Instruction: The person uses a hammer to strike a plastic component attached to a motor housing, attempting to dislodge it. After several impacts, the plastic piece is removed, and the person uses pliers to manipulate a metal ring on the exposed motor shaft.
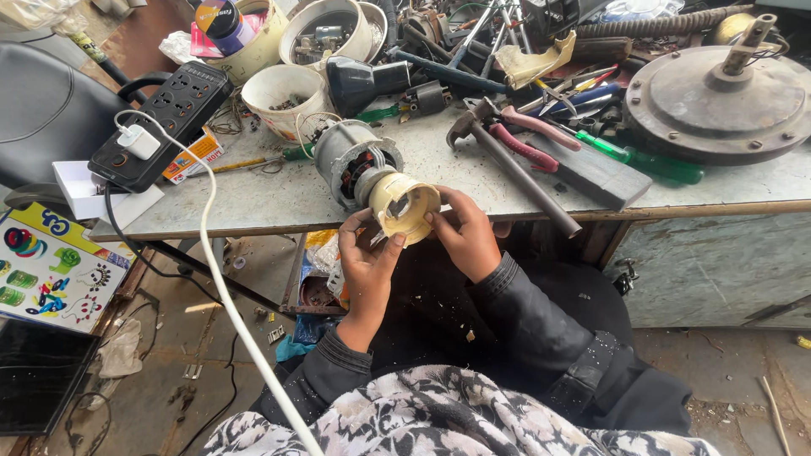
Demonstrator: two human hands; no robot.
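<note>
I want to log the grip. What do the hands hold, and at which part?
Both hands hold the cream end cap of a small motor. The left hand grips its lower left rim, the right hand its right rim. The motor's far end seems to rest on the table.

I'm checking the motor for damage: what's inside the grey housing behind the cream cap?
Through the opening of the grey housing, dark windings with a red patch show. The cream cap, held by the left hand and right hand, covers the front; deeper parts are hidden.
</note>
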